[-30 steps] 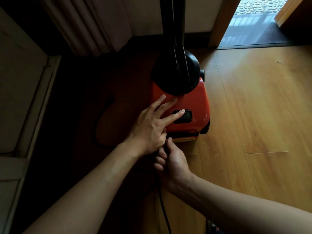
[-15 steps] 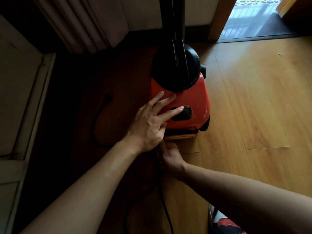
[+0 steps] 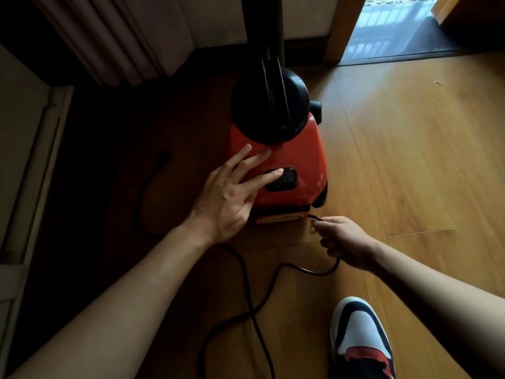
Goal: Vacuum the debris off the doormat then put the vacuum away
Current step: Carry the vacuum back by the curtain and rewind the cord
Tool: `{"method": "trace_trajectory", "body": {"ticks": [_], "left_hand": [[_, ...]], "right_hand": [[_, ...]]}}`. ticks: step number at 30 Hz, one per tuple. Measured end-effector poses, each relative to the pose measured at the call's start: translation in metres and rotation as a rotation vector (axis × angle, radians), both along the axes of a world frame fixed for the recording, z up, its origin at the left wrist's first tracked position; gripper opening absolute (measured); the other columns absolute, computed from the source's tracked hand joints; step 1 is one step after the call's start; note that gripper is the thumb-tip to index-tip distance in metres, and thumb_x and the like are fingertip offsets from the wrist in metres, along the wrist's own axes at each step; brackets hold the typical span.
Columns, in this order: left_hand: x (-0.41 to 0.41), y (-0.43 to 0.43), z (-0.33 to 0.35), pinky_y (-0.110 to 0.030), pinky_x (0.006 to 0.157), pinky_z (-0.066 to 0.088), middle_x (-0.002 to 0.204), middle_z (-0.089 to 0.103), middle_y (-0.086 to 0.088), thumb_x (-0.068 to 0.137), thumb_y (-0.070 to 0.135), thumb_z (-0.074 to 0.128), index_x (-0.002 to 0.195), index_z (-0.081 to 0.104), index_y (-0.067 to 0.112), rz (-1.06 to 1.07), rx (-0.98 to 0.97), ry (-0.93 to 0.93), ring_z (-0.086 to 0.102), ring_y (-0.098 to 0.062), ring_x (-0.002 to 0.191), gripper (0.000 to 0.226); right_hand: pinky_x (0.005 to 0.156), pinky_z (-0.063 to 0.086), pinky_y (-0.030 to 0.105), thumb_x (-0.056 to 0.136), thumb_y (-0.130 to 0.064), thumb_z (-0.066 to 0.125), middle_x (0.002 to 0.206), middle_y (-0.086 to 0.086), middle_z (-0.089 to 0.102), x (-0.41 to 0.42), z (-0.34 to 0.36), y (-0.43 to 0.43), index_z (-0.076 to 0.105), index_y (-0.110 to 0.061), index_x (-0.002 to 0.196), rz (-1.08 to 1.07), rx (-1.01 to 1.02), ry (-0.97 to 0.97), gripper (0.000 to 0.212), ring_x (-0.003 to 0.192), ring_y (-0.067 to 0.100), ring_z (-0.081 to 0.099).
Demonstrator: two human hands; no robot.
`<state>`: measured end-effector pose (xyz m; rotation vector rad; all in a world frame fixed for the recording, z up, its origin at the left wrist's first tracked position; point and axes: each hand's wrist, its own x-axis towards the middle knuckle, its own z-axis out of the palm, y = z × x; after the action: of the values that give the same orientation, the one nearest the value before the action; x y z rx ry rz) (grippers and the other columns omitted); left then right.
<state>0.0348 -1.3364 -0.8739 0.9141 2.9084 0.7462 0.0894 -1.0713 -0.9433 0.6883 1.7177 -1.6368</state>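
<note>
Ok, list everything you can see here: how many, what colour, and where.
vacuum: one, red body, black dome and tube, centre of the floor
button: one, black, on top of the vacuum
cord: one, black, looping over the floor from the vacuum's near end
floor: one, light brown wood planks
curtain: one, dull pink, top left
doorway: one, bright, top right
furniture: one piece, off-white, left edge
shoe: one, white, black and red, bottom right
left hand: one, flat on the vacuum, index finger on the button
right hand: one, pinching the cord by the vacuum's near end
</note>
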Motion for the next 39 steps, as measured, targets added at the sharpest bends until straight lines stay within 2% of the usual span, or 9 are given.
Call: {"method": "trace_trajectory", "body": {"ticks": [5, 14, 17, 20, 23, 26, 29, 32, 39], "left_hand": [[0.000, 0.002, -0.002, -0.039, 0.115, 0.014, 0.161, 0.024, 0.011, 0.093, 0.011, 0.057, 0.144, 0.042, 0.042, 0.004, 0.006, 0.009, 0.006, -0.014, 0.151, 0.061], [0.001, 0.005, -0.001, -0.041, 0.114, 0.016, 0.160, 0.024, 0.011, 0.091, 0.011, 0.057, 0.144, 0.040, 0.043, 0.020, -0.022, 0.038, 0.009, -0.017, 0.151, 0.065], [0.002, 0.005, 0.001, -0.040, 0.112, 0.017, 0.160, 0.024, 0.011, 0.091, 0.016, 0.053, 0.145, 0.040, 0.043, 0.019, -0.063, 0.051, 0.010, -0.018, 0.151, 0.062], [0.002, 0.006, 0.002, -0.041, 0.113, 0.022, 0.160, 0.026, 0.012, 0.090, 0.020, 0.048, 0.144, 0.041, 0.044, 0.026, -0.082, 0.052, 0.012, -0.018, 0.150, 0.060], [0.003, 0.007, 0.001, -0.044, 0.112, 0.026, 0.160, 0.028, 0.010, 0.088, 0.018, 0.049, 0.144, 0.042, 0.043, 0.030, -0.080, 0.053, 0.015, -0.020, 0.150, 0.061], [0.003, 0.006, 0.002, -0.044, 0.112, 0.024, 0.161, 0.026, 0.009, 0.088, 0.016, 0.050, 0.145, 0.040, 0.042, 0.020, -0.087, 0.043, 0.013, -0.021, 0.150, 0.064], [0.003, 0.005, 0.003, -0.045, 0.113, 0.023, 0.161, 0.024, 0.007, 0.089, 0.017, 0.049, 0.146, 0.038, 0.042, 0.016, -0.096, 0.037, 0.010, -0.021, 0.150, 0.063], [0.003, 0.005, 0.005, -0.045, 0.114, 0.021, 0.161, 0.023, 0.008, 0.091, 0.017, 0.049, 0.147, 0.036, 0.042, 0.015, -0.102, 0.022, 0.008, -0.020, 0.151, 0.063], [0.005, 0.005, 0.007, -0.047, 0.117, 0.020, 0.162, 0.019, 0.009, 0.093, 0.015, 0.047, 0.148, 0.034, 0.042, 0.015, -0.101, -0.014, 0.003, -0.019, 0.151, 0.063]], "right_hand": [[0.048, 0.017, 0.026, 0.100, -0.018, 0.055, 0.055, -0.004, 0.032, 0.002, 0.027, 0.014, 0.055, -0.016, 0.071, 0.008, -0.065, 0.104, 0.029, 0.048, 0.010, 0.027], [0.044, 0.020, 0.026, 0.104, -0.028, 0.051, 0.054, -0.002, 0.034, -0.007, 0.073, -0.009, 0.060, -0.010, 0.076, 0.110, 0.019, 0.248, 0.035, 0.047, 0.013, 0.027], [0.043, 0.026, 0.025, 0.104, -0.027, 0.046, 0.046, -0.011, 0.042, -0.006, 0.086, -0.038, 0.065, -0.005, 0.073, 0.122, 0.227, 0.336, 0.042, 0.044, 0.010, 0.035], [0.050, 0.036, 0.029, 0.104, -0.024, 0.044, 0.052, -0.005, 0.054, 0.012, 0.085, -0.078, 0.072, 0.002, 0.084, 0.035, 0.419, 0.425, 0.043, 0.048, 0.012, 0.046], [0.062, 0.054, 0.043, 0.108, -0.032, 0.037, 0.071, 0.002, 0.066, 0.031, 0.078, -0.114, 0.070, -0.007, 0.090, -0.145, 0.366, 0.444, 0.045, 0.063, 0.020, 0.061], [0.076, 0.056, 0.056, 0.106, -0.036, 0.035, 0.079, 0.003, 0.069, 0.037, 0.069, -0.135, 0.066, -0.018, 0.085, -0.273, 0.289, 0.464, 0.041, 0.075, 0.023, 0.066], [0.083, 0.056, 0.045, 0.106, -0.028, 0.038, 0.088, -0.003, 0.071, 0.040, 0.065, -0.144, 0.068, -0.024, 0.094, -0.294, 0.253, 0.476, 0.033, 0.086, 0.014, 0.067], [0.071, 0.050, 0.031, 0.107, -0.021, 0.040, 0.080, -0.004, 0.067, 0.046, 0.060, -0.150, 0.066, -0.023, 0.094, -0.253, 0.220, 0.499, 0.029, 0.074, 0.008, 0.063], [0.066, 0.048, 0.033, 0.107, -0.028, 0.041, 0.079, 0.000, 0.064, 0.036, 0.036, -0.164, 0.060, -0.020, 0.080, -0.085, 0.248, 0.439, 0.034, 0.071, 0.014, 0.060]]}}
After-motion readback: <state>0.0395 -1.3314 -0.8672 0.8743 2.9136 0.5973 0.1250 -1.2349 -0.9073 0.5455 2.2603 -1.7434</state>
